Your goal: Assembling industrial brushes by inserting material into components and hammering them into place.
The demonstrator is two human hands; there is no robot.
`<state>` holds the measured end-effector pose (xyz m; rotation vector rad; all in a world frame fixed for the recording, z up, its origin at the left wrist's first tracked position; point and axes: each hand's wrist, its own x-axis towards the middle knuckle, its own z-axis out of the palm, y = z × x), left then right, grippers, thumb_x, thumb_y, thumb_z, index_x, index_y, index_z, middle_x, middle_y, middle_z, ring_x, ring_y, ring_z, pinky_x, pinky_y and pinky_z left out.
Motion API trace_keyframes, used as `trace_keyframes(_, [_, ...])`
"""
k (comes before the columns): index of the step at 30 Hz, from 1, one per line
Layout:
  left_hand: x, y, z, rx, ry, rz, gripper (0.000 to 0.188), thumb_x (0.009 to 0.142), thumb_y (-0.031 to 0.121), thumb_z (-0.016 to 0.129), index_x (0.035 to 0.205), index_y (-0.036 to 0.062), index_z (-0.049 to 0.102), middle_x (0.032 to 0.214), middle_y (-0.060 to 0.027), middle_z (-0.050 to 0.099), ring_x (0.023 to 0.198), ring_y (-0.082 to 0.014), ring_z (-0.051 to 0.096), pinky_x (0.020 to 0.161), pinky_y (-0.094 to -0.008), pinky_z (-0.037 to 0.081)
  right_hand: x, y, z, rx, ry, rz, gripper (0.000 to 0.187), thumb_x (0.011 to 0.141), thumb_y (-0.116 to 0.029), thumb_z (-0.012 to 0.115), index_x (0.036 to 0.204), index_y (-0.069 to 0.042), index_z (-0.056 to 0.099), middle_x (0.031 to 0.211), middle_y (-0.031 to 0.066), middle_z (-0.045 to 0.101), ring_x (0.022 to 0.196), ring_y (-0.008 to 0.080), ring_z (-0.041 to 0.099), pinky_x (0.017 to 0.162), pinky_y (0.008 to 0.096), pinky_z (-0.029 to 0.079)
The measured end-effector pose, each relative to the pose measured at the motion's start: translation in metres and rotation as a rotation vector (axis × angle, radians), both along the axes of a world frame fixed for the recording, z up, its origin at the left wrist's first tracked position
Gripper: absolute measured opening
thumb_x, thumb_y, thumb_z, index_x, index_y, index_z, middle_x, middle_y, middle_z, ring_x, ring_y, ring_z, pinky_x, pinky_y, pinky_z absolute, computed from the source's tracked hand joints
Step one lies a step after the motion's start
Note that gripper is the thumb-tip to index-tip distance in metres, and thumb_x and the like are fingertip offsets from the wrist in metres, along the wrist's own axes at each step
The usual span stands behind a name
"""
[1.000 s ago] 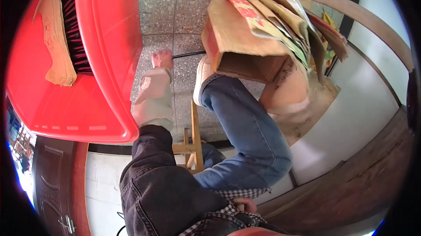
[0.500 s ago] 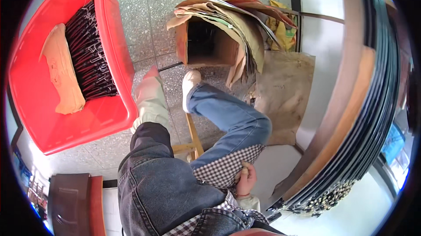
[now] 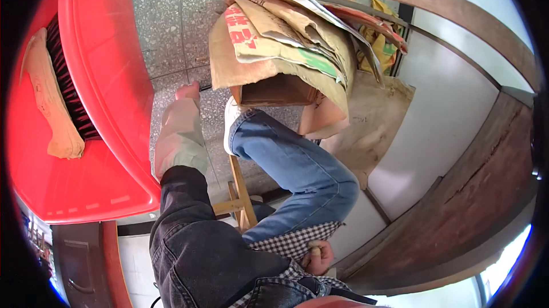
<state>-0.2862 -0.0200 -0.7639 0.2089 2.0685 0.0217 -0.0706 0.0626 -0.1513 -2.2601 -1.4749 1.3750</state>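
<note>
Black rod by the left hand, can't tell if it's gripped tbh, right hand loosely fisted, beside checked cloth

Speckled gray floor tiles are running beside a white wall; a brown door is standing lower left, light glaring lower right.

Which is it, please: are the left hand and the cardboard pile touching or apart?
Apart. The head view shows speckled floor between the left hand and the near edge of the cardboard pile.
</note>
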Motion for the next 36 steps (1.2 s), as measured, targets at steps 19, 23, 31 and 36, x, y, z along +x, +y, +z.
trace_keyframes(19, [0.066,0.066,0.345,0.250,-1.772,0.939,0.024,0.091,0.030,0.055,0.077,0.0107,0.057,0.048,0.0054,0.031,0.044,-0.0089,0.029,0.045,-0.0246,0.029,0.055,-0.044,0.020,0.092,0.023,0.057,0.032,0.085,-0.004,0.052,0.116,0.001,0.053,0.079,0.0051,0.059,0.062,0.0128,0.052,0.059,0.0212,0.043])
trace_keyframes(23, [0.137,0.052,0.479,0.270,-1.984,1.267,0.025,0.095,0.029,0.050,0.082,0.0098,0.059,0.053,0.0039,0.035,0.050,-0.0101,0.030,0.054,-0.0249,0.034,0.057,-0.065,0.054,0.320,0.186,0.210,0.047,0.081,-0.002,0.058,0.126,0.000,0.047,0.088,0.0078,0.060,0.065,0.0141,0.054,0.062,0.0228,0.045])
trace_keyframes(31, [0.229,-0.018,0.632,0.192,-2.103,0.938,0.018,0.096,0.021,0.048,0.098,0.0068,0.058,0.058,0.0025,0.037,0.054,-0.0096,0.033,0.052,-0.0245,0.032,0.135,-0.131,0.120,0.642,0.316,-0.107,0.049,0.082,-0.002,0.058,0.128,0.000,0.041,0.087,0.0066,0.058,0.068,0.0113,0.051,0.064,0.0201,0.042])
trace_keyframes(36, [0.246,-0.070,0.681,0.306,-1.990,0.631,0.017,0.096,0.017,0.049,0.106,0.0063,0.057,0.058,0.0029,0.035,0.053,-0.0087,0.032,0.050,-0.0239,0.031,0.175,-0.193,0.138,0.721,0.506,-0.245,0.037,0.078,0.001,0.060,0.115,0.001,0.051,0.086,0.0071,0.060,0.067,0.0120,0.052,0.062,0.0212,0.043])
